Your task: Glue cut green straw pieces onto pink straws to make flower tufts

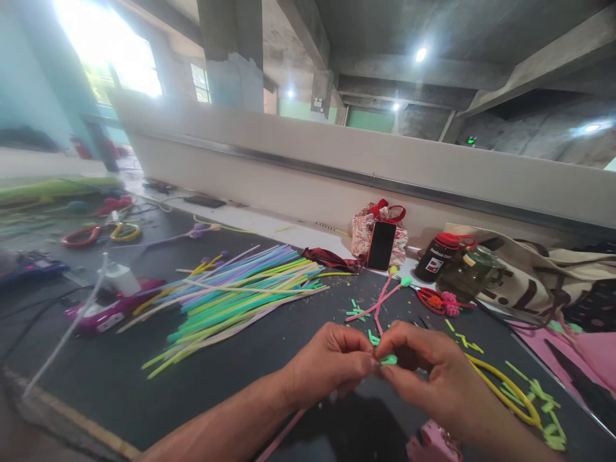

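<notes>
My left hand and my right hand meet over the dark table, both pinched on a small green fuzzy piece at the end of a pink pipe cleaner. A pink stem runs down below my left wrist. Just beyond my fingers lie pink stems with green tips and small green cut bits.
A big bundle of coloured pipe cleaners lies at centre left, with a pink glue gun beside it. A phone leans on a patterned bag. Red scissors, bottles, a yellow loop and pink sheets lie right.
</notes>
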Motion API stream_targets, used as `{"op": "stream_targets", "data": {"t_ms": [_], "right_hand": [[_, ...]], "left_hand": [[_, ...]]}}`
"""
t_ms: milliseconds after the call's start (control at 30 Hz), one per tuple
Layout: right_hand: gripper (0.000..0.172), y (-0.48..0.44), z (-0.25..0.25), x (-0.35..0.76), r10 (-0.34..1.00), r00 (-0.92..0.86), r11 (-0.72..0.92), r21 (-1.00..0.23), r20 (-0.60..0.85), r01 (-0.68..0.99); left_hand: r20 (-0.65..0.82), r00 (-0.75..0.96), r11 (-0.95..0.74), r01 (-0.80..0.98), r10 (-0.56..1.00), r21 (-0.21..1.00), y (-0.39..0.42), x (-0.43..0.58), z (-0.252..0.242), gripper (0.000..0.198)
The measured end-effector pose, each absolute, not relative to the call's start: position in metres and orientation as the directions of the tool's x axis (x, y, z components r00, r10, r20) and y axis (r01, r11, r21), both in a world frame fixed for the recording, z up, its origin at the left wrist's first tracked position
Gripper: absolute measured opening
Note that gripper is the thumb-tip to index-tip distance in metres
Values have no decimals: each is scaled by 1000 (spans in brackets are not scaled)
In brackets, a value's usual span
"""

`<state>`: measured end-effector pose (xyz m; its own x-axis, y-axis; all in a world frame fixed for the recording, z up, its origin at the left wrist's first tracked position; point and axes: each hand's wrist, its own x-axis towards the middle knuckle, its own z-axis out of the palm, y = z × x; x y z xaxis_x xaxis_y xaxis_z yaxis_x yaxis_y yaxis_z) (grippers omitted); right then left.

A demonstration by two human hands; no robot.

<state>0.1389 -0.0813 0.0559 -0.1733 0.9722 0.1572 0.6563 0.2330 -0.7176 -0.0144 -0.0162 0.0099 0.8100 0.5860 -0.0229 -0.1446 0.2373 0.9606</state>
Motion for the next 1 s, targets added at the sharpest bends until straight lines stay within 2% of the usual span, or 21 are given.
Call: {"op": "stream_targets", "data": {"t_ms": [200, 333, 633, 1000], "right_hand": [[11, -82, 61, 136, 987, -140, 155, -718, 80, 678], [5, -83, 64, 133, 994, -103, 99, -729, 39, 677], [5, -80, 60, 132, 994, -109, 97, -726, 31, 681], [8, -81, 53, 133, 996, -75, 91, -746, 55, 659]], "left_hand": [[-40, 809, 206, -102, 587, 973, -17, -15, 10, 17], [-58, 798, 207, -85, 600, 975, -18, -15, 13, 21], [-40, 755, 110, -43, 655, 993, -19, -15, 16, 18], [-66, 797, 237, -99, 601, 966, -18, -14, 11, 10]]}}
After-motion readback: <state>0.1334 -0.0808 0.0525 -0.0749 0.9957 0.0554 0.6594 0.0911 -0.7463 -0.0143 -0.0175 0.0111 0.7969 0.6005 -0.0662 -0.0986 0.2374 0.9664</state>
